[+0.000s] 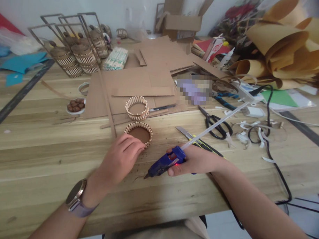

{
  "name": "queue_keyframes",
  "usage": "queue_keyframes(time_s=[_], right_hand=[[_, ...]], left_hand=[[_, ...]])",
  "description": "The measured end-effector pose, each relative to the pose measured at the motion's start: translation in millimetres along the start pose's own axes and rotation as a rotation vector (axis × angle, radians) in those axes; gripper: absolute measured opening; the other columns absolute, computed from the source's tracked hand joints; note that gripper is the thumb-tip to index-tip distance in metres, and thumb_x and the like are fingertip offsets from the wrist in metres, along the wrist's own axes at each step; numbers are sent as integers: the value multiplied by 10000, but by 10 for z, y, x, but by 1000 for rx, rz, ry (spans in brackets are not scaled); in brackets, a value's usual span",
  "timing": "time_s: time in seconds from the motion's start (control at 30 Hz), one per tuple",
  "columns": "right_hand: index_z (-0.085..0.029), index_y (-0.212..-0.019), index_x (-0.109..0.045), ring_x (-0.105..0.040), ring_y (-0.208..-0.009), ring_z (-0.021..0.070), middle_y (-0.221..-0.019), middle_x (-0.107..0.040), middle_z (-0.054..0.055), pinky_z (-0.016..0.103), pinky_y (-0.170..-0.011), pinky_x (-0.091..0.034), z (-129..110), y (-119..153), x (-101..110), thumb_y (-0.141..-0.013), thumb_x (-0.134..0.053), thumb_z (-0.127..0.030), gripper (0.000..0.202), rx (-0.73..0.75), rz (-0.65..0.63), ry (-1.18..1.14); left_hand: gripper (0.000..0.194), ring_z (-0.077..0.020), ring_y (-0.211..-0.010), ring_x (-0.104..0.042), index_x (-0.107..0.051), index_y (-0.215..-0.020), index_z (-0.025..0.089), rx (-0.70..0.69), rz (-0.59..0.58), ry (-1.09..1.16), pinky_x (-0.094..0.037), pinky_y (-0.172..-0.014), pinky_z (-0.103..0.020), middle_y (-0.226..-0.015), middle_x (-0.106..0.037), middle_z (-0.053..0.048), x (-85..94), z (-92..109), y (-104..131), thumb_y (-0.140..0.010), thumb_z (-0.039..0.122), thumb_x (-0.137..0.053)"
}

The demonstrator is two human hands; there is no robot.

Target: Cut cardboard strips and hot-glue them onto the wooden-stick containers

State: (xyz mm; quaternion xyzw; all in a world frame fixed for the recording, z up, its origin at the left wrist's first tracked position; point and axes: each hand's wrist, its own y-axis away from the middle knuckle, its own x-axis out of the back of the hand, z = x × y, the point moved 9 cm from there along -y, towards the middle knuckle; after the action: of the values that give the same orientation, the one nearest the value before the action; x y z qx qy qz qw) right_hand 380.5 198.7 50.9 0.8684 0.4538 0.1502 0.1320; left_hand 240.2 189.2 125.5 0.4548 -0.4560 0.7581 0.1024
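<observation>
My right hand (192,160) grips a blue hot glue gun (164,163). Its nozzle points down and left, just above the wooden table, and a long clear glue stick (214,125) sticks out of its back. A small red light glows on its side. My left hand (121,156) is closed, fingertips pinched at the near rim of a round brown base ringed with short upright wooden sticks (148,129). Part of that ring lies hidden behind my fingers. Just beyond it stands a second ring of short sticks (137,108), on cardboard.
Right of the rings lie a utility knife (185,132), black scissors (218,126) and white scraps. The gun's black cord (278,172) runs along the right. Behind are cardboard sheets (161,53), stick-built lanterns (83,56), a bowl of brown balls (76,105) and rolled brown paper (285,43).
</observation>
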Motion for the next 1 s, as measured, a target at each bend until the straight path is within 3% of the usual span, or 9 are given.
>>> queue_keyframes(time_s=[0.43, 0.83, 1.0], right_hand=[[-178, -886, -712, -501, -654, 118, -700, -580, -37, 228, -590, -411, -24, -3, -2, -795, -739, -483, 320, 30, 6, 5], [-186, -889, -720, -532, -664, 123, -706, -610, -32, 219, -587, -422, -60, 1, 4, -801, -739, -472, 301, 61, 13, 3], [-186, -878, -720, -536, -659, 119, -713, -628, -29, 216, -572, -428, -49, 1, 20, -784, -754, -474, 305, 48, 32, 1]], left_hand=[[69, -199, -865, -542, -680, -940, 130, -2, 27, -19, -528, -801, -319, -867, -682, -67, -22, -14, 30, -941, 96, -621], [226, -188, -838, -548, -674, -907, 154, -44, 23, -27, -527, -758, -301, -849, -682, -67, 3, 11, 16, -1006, 101, -477], [95, -187, -824, -564, -623, -893, 156, -5, 9, -1, -507, -793, -318, -825, -693, -45, 6, -26, 11, -961, 105, -583]])
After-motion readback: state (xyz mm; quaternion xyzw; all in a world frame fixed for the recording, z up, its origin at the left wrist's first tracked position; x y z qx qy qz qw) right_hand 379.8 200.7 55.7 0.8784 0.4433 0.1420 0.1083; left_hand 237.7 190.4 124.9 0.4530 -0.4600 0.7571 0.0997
